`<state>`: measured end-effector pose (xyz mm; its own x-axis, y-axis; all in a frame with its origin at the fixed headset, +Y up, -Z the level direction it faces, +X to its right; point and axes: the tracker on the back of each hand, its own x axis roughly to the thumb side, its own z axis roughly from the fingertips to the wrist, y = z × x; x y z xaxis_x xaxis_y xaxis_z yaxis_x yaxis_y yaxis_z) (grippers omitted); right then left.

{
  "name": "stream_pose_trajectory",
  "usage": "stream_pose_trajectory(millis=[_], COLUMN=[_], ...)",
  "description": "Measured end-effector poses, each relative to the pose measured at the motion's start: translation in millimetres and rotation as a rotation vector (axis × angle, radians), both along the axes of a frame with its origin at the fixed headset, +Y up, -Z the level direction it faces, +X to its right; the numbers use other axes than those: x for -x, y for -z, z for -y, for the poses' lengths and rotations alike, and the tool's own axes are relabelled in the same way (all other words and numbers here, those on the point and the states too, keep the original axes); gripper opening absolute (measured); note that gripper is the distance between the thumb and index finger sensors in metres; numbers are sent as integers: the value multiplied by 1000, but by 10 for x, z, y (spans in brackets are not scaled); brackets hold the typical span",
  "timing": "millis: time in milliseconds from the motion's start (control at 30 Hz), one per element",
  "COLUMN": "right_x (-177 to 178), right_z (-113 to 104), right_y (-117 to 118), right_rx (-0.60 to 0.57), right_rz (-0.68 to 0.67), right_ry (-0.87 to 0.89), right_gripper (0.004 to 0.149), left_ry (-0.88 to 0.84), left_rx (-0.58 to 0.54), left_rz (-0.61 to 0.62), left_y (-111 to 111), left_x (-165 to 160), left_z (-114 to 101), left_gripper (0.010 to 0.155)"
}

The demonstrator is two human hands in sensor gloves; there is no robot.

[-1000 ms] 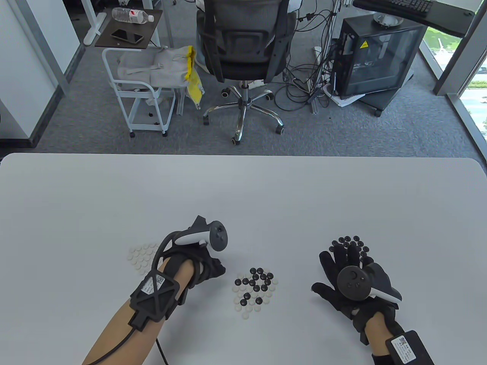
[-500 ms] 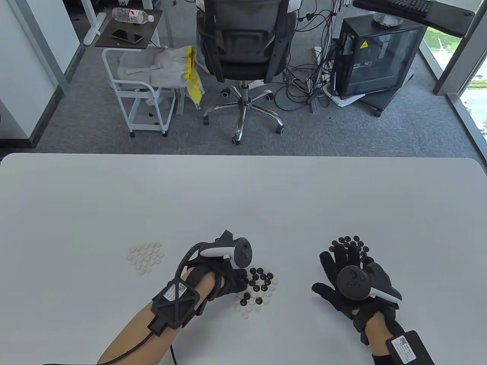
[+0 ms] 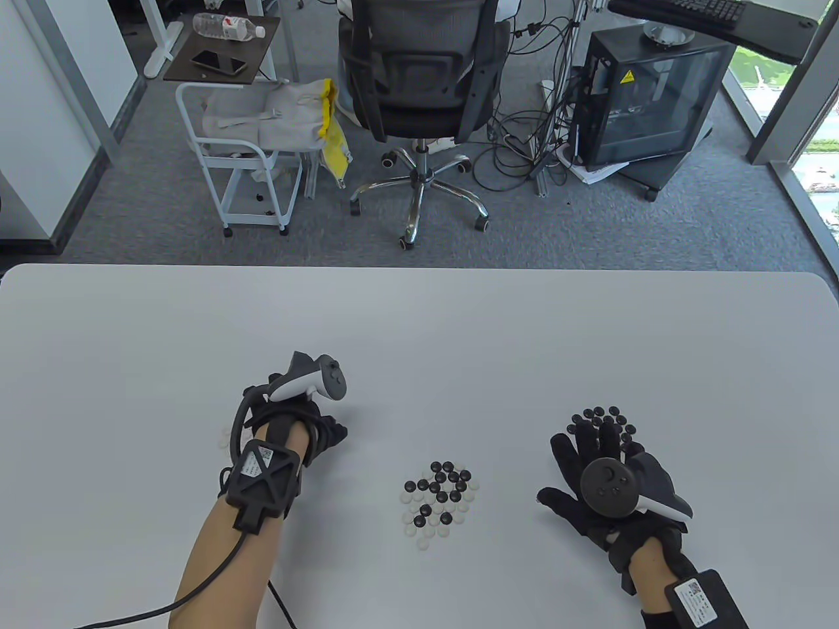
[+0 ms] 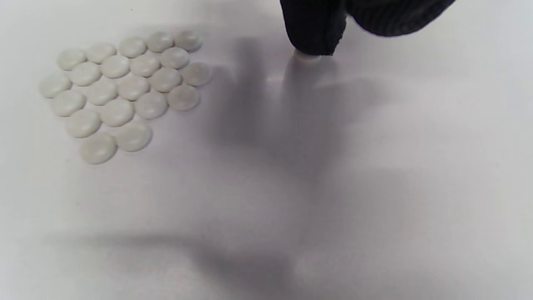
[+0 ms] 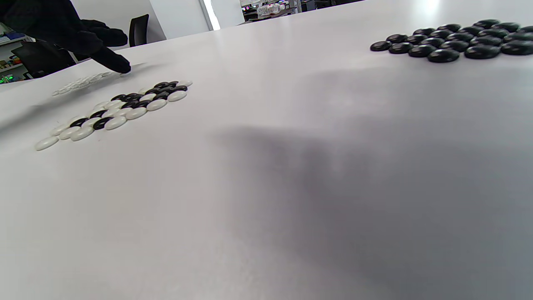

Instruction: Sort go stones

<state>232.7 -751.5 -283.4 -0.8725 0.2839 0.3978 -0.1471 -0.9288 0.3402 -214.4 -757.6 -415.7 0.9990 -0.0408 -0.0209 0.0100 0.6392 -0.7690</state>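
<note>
The left hand (image 3: 308,436) has carried a white stone (image 4: 306,57) from the mixed pile (image 3: 438,498) and pinches it beside the white group (image 4: 125,91); right hand (image 3: 590,485) rests flat.

White stones (image 4: 125,91): flat packed cluster, left. Black stones (image 3: 606,419): cluster, right. Mixed pile (image 3: 438,496): black and white, between them.

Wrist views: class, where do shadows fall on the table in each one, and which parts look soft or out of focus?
Left wrist view: a broad hand shadow spreads below the fingers, right of the sharply seen white stones; the lower table is featureless. Right wrist view: a large soft shadow darkens the middle and right of the foreground; the black stones look crisp; the far white stones beside the left hand blur.
</note>
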Motion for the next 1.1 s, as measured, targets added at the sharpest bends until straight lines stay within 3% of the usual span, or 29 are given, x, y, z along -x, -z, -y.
stream_pose_trajectory(millis=[333,700,867,1100], right_x=[-1,13,7,1], right_z=[1,0,-5,-21], right_y=[1,-1,-2,-6], right_rx=[3,1,-4,-34], right_rz=[0,-3,-1,6], right_ry=[-4,-2,3,14], right_gripper=[85,85,85,85], left_ry=[-8,-5,-12,-102], left_rx=[5,9,-25,-97], left_rz=[-125,-160,-115,119], left_y=[-13,-10,-14,-119], left_x=[403,474,348,-260], left_z=[34,25,-94,-336], left_gripper=[68,70,70,70])
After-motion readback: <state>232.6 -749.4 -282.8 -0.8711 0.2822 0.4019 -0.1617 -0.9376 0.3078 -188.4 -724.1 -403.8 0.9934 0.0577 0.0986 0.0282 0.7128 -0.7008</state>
